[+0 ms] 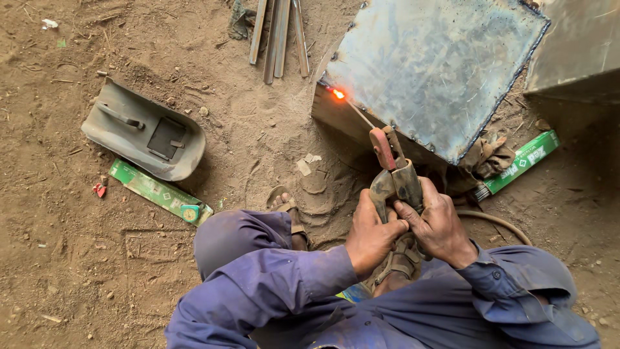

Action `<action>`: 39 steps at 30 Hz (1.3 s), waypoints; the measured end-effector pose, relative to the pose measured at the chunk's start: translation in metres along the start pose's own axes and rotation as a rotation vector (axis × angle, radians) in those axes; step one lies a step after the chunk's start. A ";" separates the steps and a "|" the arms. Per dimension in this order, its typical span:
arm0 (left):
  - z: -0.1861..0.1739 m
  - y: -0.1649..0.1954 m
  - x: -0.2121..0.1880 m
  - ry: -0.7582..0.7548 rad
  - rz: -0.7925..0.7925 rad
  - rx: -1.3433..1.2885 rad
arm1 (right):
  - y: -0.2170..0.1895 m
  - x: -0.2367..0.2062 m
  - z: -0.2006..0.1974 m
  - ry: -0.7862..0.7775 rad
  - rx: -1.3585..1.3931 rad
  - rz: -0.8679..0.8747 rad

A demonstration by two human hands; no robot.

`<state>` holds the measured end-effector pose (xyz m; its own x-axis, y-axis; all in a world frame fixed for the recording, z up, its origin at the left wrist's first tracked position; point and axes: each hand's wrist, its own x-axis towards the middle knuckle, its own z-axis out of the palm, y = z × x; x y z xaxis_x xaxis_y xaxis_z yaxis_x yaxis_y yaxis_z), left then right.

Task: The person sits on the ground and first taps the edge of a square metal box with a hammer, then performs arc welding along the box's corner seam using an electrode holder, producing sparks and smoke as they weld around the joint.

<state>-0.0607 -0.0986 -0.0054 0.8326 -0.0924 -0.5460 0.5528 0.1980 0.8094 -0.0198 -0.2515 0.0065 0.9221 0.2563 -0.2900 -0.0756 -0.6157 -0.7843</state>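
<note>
Far left on the dirt floor (77,258) I see a grey welding face shield (143,129) lying face-down, a green flat rod packet (155,190) just beside it. Centre now: left hand (369,234) and right hand (439,226), both grips pressed tight around the rusty red-jawed electrode holder (392,173). Its thin welding rod (358,113) touches the lower left corner of the grey sheet-steel box (433,64), tip glowing orange. I judge we're mid-bead; next calls for steady feeding along that seam. Right, another green packet (520,161).
</note>
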 end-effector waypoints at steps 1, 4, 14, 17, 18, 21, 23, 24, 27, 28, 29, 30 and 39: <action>0.000 0.002 0.000 0.001 -0.003 0.007 | -0.001 0.001 0.000 -0.008 0.007 0.019; -0.001 0.011 -0.002 -0.011 -0.078 -0.037 | -0.004 0.000 0.001 0.014 0.000 0.030; -0.004 0.026 -0.003 -0.056 -0.181 -0.121 | -0.007 -0.001 0.000 0.021 0.027 0.024; -0.003 0.020 -0.002 -0.057 -0.206 -0.127 | -0.003 -0.002 0.001 0.012 -0.028 -0.003; -0.004 0.016 -0.002 -0.067 -0.196 -0.136 | -0.001 -0.003 0.001 0.010 -0.029 0.010; -0.004 0.002 -0.002 -0.088 -0.147 -0.159 | 0.005 -0.004 0.003 0.002 0.060 0.029; -0.005 -0.009 0.001 -0.108 -0.061 -0.150 | 0.009 -0.004 0.005 0.000 0.229 0.019; -0.006 -0.013 0.006 -0.120 0.004 -0.133 | 0.010 -0.004 0.004 0.000 0.159 -0.002; -0.005 -0.022 0.009 -0.100 0.104 -0.071 | 0.013 -0.003 0.001 -0.001 0.011 -0.028; -0.004 -0.023 0.008 -0.083 0.120 -0.049 | 0.013 -0.002 0.001 -0.005 0.005 -0.013; -0.003 -0.023 0.007 -0.065 0.097 -0.009 | 0.012 -0.002 0.001 -0.007 -0.002 0.001; -0.002 -0.021 0.006 -0.049 0.075 0.031 | 0.012 -0.001 0.000 -0.021 0.005 0.016; -0.001 -0.007 0.002 -0.022 0.051 0.076 | 0.004 -0.003 -0.001 0.007 -0.012 -0.029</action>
<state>-0.0626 -0.0991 -0.0128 0.8599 -0.1054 -0.4994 0.5097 0.1281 0.8507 -0.0222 -0.2559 0.0048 0.9264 0.2694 -0.2631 -0.0439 -0.6166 -0.7861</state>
